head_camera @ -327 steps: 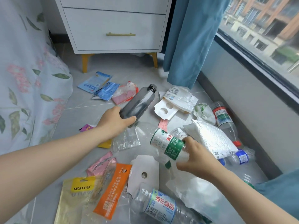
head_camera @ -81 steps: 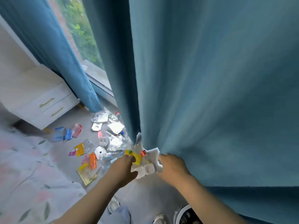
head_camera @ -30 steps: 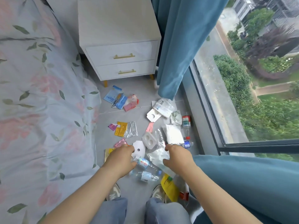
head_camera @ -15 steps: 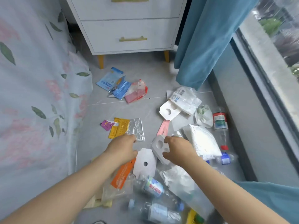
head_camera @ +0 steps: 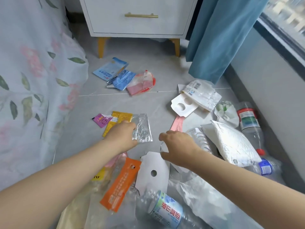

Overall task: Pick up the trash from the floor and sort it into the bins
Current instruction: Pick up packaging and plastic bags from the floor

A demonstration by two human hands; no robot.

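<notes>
Nearest: clear bottle (head_camera: 165, 210) with blue-green label lying on floor (head_camera: 92, 116), beside orange wrapper (head_camera: 121, 182) and white card (head_camera: 153, 171) with round hole. Left hand (head_camera: 123, 136) fingers curled onto edge of clear crinkled bag (head_camera: 142, 128), touching it; firm grasp cannot be told. Right hand (head_camera: 178, 146) curled, palm down, over a white piece; whether it grips cannot be told. Bare floor strip between bed sheet (head_camera: 33, 80) and litter. Far: blue sachets (head_camera: 113, 73), nightstand (head_camera: 140, 17), curtain (head_camera: 219, 38)
</notes>
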